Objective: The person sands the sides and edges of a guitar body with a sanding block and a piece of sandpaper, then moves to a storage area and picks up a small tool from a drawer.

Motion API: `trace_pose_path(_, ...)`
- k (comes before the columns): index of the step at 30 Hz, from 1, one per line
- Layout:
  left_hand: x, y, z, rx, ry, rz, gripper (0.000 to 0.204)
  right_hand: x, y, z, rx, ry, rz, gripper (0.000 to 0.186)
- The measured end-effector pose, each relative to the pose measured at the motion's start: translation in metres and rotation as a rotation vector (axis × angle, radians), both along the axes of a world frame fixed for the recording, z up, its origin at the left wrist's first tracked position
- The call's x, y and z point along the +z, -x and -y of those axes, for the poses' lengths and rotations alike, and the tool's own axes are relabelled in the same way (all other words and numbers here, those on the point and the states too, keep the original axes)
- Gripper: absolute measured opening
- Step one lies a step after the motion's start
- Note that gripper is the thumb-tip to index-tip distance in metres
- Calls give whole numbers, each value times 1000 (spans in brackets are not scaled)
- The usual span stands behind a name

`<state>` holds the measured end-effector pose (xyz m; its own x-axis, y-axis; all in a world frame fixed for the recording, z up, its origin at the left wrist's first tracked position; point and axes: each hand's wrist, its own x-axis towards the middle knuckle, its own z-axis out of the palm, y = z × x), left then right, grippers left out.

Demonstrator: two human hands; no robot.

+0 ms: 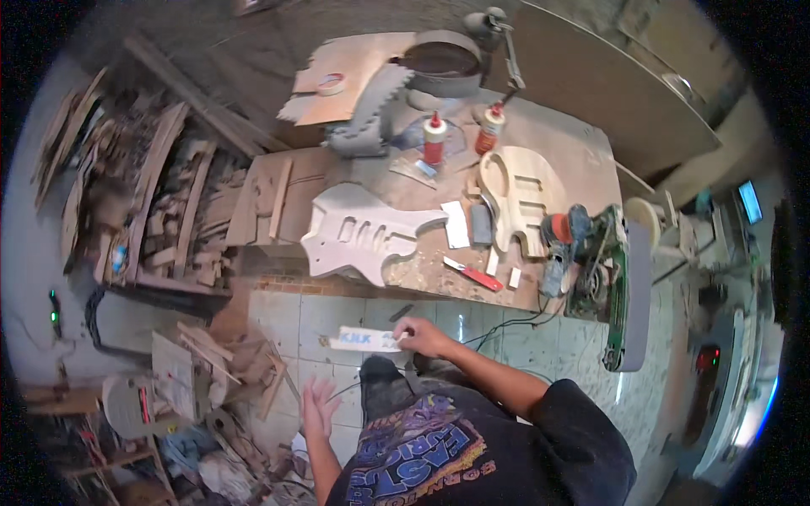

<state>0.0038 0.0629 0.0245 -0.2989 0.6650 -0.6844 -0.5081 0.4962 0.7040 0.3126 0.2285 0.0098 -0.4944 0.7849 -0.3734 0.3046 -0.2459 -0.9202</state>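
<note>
My right hand (413,337) grips the right end of a flat, pale strip (363,337) with printing on it, held level over the tiled floor below the bench edge. My left hand (321,405) is below and left of the strip, open with fingers spread. On the bench beyond lie a pinkish guitar body (354,236) and a light wood guitar body (519,194), both with cut cavities. Between and below them are a white card (456,226), a dark grey block (482,224) and a red-handled tool (477,274). Two glue bottles (434,139) stand behind.
An orange-topped power tool (561,228) and a green belt sander (624,295) crowd the bench's right end. Stacked timber (177,202) fills the left shelving. Offcuts (219,354) and a grey machine (126,396) are at lower left. A dark cable (498,329) trails below the bench.
</note>
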Motion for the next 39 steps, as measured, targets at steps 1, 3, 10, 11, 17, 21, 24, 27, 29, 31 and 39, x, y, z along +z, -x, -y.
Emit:
trace_pose_path(1,10,-11,-28,-23,-103,165,45,5,0,-7,40,-44,-23,19)
trace_pose_path(3,24,-45,-78,-234,-35,15,38,8,-3,-16,131,-216,3,21)
trace_pose_path(10,9,-68,-174,-341,1,-154,37,-36,-40,-84,-285,-119,17,27)
trace_pose_path(11,8,-64,-187,-312,-12,-131,36,-62,-54,-104,-426,-88,200,30)
trace_pose_path(17,-2,-19,-258,-199,-69,-128,37,-128,-142,-183,-820,-431,989,39)
trace_pose_path(21,6,21,-292,-187,-114,-221,36,-96,-129,-213,-660,-187,1233,56)
trace_pose_path(24,18,29,-320,-95,-93,-277,33,-101,-115,-225,-837,-76,1428,72)
trace_pose_path(27,26,47,-345,-270,-51,-260,38,-94,-111,-234,-875,266,1252,79)
trace_pose_path(29,21,55,-360,-294,-110,-243,38,-96,-104,-232,-942,216,1191,75)
trace_pose_path(31,9,55,-377,-336,-189,-216,39,-117,-118,-219,-1023,135,1114,73)
trace_pose_path(39,-8,38,-416,-613,-245,-139,48,-21,-53,-186,-1421,-140,341,65)
